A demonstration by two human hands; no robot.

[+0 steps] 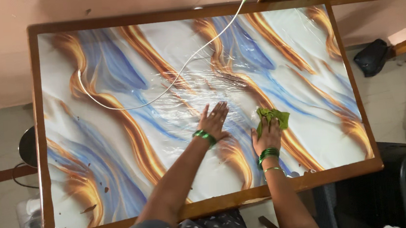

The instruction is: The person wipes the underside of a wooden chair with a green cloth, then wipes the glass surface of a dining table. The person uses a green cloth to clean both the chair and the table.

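The person's torso is cut off at the bottom edge, and a dark bag-like shape on the floor past the far right corner is hard to make out. No container shows. The left hand lies flat with fingers spread on the clear plastic film covering the marbled tabletop. The right hand presses a crumpled green cloth onto the tabletop just beside it, fingers curled over the cloth. A white cable loops across the far half.
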